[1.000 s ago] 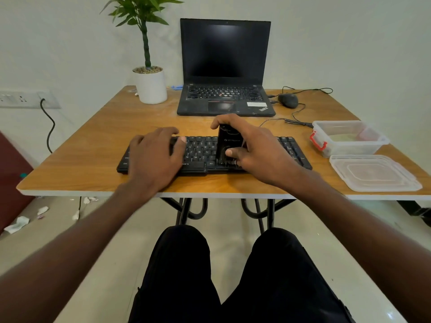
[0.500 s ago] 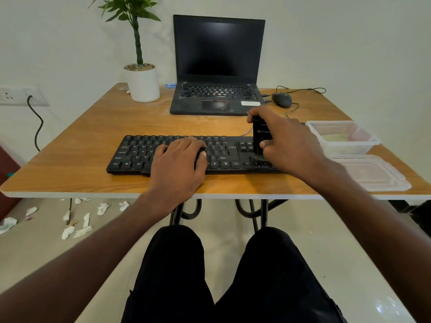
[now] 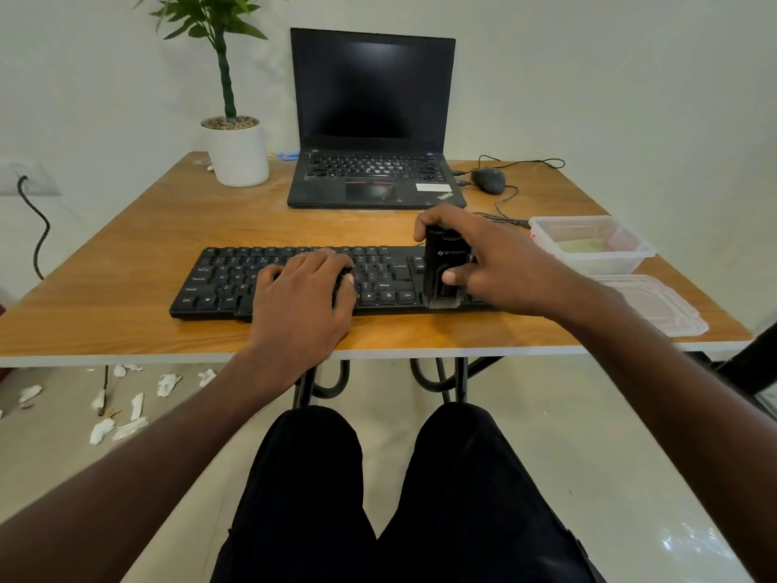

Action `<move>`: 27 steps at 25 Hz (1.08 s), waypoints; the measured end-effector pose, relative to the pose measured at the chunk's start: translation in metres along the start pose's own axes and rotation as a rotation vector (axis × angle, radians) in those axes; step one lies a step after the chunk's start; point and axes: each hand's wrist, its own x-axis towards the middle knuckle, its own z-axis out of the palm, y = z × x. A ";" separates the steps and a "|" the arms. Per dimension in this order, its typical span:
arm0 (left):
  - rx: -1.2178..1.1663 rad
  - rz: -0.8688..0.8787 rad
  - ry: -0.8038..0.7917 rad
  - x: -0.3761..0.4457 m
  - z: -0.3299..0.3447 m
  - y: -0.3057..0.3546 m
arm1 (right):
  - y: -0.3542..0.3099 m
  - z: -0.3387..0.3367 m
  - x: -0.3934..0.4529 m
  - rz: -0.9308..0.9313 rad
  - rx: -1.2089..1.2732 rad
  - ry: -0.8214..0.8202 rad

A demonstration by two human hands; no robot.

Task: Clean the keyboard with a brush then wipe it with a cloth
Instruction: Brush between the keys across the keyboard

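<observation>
Sweeping near the bench's front edge, the right grip (image 3: 483,263) clasps the brush (image 3: 445,273) upright; the left grip (image 3: 302,296), fingers relaxed, steadies the keyboard (image 3: 218,284).

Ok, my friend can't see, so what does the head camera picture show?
A person's right hand holds a black brush upright on the right end of a black keyboard, while the left hand rests on the keys. Behind, on the wooden table, sit a laptop and a potted plant.
</observation>
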 end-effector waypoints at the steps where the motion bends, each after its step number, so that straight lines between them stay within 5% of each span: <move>1: 0.001 0.001 -0.002 0.000 0.000 0.000 | 0.003 -0.003 0.000 0.034 -0.047 -0.008; 8: -0.007 0.008 -0.011 -0.001 -0.004 0.003 | 0.022 -0.023 -0.012 0.216 -0.284 0.183; 16: -0.131 0.070 0.046 0.001 -0.013 0.041 | 0.071 -0.040 -0.071 0.500 0.597 0.576; 22: -0.360 0.267 -0.001 0.011 0.020 0.160 | 0.129 -0.050 -0.115 0.717 0.747 0.837; 27: -0.507 0.346 -0.093 0.023 0.050 0.230 | 0.149 -0.047 -0.128 0.745 0.951 0.837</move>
